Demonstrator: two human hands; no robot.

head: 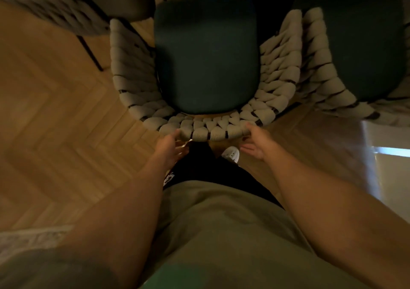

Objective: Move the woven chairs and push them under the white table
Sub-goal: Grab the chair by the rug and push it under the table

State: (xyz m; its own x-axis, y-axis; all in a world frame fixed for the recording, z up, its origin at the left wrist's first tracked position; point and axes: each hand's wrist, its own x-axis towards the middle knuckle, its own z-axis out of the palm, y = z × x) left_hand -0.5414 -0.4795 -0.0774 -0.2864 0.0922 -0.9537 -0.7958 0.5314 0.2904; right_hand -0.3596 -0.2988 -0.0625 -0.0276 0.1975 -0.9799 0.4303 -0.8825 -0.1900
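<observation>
My left fingers are lying loose and spread just under the woven back rim of the middle chair, with only the thumb touching the rim at about seven o'clock of the seat; they are grasping nothing. My right fingers are likewise hanging relaxed below the rim, the thumb resting on the weave at about five o'clock, nothing clenched. Motion blur is softening both hands, so I cannot tell whether any fingertip is pressing underneath.

The chair is standing straight ahead at twelve o'clock, its dark green seat cushion sitting inside the curved cream rope backrest. A second woven chair is standing just beside it at two o'clock, the two rope backs nearly touching, its far side cut off by the frame edge. A third chair at ten o'clock is badly blurred and half out of view. The counter itself is hard to make out; only dark shapes are showing at the top edge.

The herringbone wood floor is spreading out to nine o'clock. A pale rug corner is peeking in at eight o'clock. My white shoe is showing between my hands.
</observation>
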